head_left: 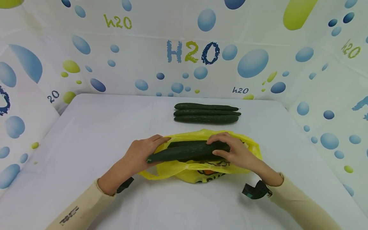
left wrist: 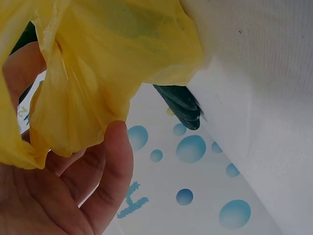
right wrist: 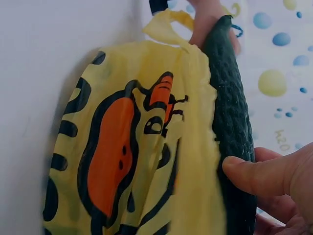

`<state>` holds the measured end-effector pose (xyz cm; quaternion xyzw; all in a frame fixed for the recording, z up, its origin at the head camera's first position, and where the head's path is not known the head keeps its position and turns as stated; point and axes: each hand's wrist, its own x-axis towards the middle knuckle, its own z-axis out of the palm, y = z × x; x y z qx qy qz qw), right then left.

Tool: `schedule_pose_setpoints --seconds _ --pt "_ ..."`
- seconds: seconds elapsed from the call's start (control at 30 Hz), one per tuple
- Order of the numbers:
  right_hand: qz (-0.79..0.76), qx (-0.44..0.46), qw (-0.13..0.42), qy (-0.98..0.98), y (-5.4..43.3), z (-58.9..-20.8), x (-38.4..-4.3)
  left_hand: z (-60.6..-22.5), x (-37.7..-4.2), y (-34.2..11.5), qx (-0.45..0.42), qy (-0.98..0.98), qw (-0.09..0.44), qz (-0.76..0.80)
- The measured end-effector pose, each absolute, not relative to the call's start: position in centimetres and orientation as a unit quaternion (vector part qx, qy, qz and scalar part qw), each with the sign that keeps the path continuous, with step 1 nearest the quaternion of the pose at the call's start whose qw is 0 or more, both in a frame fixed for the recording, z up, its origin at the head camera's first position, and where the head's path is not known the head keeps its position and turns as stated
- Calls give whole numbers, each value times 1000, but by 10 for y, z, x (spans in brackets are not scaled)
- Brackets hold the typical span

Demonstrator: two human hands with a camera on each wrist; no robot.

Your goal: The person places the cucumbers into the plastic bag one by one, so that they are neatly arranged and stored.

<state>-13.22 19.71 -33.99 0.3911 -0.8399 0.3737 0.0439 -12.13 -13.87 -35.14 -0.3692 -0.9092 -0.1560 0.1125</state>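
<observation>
With the yellow bag (head_left: pixel 185 174) as our landmark, we see the left hand (head_left: pixel 141 154) at its left end, fingers curled round the plastic of its rim, and the right hand (head_left: pixel 236 152) over the right part of its mouth, pinching a dark green cucumber (head_left: pixel 181 153) between thumb and fingers. We find that cucumber lying along the bag's opening, tip jutting past the left end, while three more cucumbers (head_left: pixel 207 113) lie side by side beyond the bag on the white table (head_left: pixel 86 143).
</observation>
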Motion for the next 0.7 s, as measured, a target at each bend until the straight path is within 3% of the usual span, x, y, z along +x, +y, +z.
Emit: schedule_pose_setpoints --seconds 0.3,0.7 --pt "365 374 39 -852 207 -347 -133 -348 -122 -133 -333 -929 96 -132" --pt "333 351 67 -873 220 -360 -143 -350 -122 -130 -317 -929 126 -145"
